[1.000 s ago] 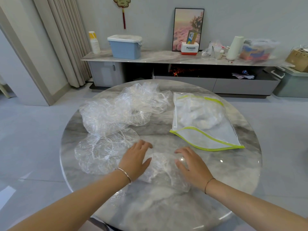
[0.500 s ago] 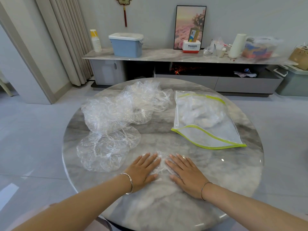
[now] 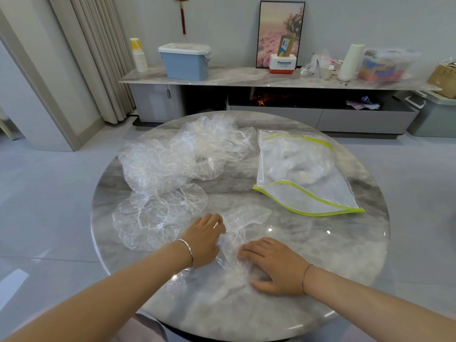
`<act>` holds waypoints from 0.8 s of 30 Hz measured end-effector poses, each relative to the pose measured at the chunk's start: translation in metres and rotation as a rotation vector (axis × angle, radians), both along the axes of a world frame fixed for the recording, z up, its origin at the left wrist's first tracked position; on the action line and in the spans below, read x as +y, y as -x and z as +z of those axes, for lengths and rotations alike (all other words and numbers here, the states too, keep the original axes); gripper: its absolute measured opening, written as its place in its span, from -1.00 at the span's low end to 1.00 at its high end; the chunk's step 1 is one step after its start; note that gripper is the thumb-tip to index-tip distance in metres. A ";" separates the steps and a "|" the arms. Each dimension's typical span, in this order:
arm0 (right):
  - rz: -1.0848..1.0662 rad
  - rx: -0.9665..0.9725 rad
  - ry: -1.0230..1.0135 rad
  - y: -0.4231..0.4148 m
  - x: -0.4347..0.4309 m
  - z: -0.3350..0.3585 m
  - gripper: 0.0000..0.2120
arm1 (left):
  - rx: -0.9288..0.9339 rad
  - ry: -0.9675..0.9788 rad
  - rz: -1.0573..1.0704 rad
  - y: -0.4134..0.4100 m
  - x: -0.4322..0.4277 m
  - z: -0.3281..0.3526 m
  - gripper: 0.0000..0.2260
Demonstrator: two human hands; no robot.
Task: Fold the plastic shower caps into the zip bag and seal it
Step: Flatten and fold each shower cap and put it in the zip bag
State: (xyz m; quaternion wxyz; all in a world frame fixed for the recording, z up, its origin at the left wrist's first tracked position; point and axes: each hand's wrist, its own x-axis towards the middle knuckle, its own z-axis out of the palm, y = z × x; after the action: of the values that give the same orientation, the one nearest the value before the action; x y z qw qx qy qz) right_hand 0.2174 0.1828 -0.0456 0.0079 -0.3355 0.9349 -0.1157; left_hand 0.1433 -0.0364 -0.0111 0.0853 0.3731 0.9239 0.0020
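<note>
A clear plastic shower cap (image 3: 243,222) lies flattened on the round marble table (image 3: 333,255) near its front edge. My left hand (image 3: 203,239) has curled fingers pinching the cap's left edge. My right hand (image 3: 274,265) lies flat with straight fingers, pressing the cap's near part down. A clear zip bag (image 3: 318,193) with a yellow-green zip strip sits at the right, its mouth open toward me, with folded caps inside. One loose cap (image 3: 158,215) lies spread at the left, and a crumpled heap of caps (image 3: 182,154) sits behind it.
Beyond the table runs a long low cabinet (image 3: 271,80) holding a blue lidded box (image 3: 185,61), a framed picture (image 3: 280,33), a paper roll (image 3: 350,59) and a clear storage box (image 3: 385,65). Curtains (image 3: 96,58) hang at the left.
Both hands pressed flat side by side on the cap half a second ago. Now the left hand has curled and pinches the cap's edge, while the right hand has slid nearer and stays flat.
</note>
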 end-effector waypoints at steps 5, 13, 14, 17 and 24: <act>-0.092 0.060 0.125 0.008 -0.005 -0.006 -0.68 | -0.149 0.072 -0.103 0.002 -0.004 -0.002 -0.31; -0.741 -0.448 0.977 0.018 -0.011 0.006 -0.75 | -0.299 -0.250 0.166 0.015 -0.004 -0.011 -0.57; -0.798 -0.470 0.998 0.020 -0.010 0.006 -0.76 | -0.339 -0.331 0.236 0.015 -0.002 -0.013 -0.69; -0.915 -0.505 0.975 0.023 -0.005 0.002 -0.86 | -0.393 -0.410 0.335 0.013 0.002 -0.017 -0.79; -0.630 0.055 0.531 0.017 0.000 0.011 -0.85 | -0.409 -0.394 0.471 0.011 0.006 -0.023 -0.75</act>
State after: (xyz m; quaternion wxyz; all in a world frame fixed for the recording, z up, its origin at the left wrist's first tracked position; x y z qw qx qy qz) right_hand 0.2001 0.1831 -0.0344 -0.1395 -0.0264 0.9294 -0.3407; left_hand 0.1324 -0.0304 -0.0337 0.1921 0.1516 0.9301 0.2740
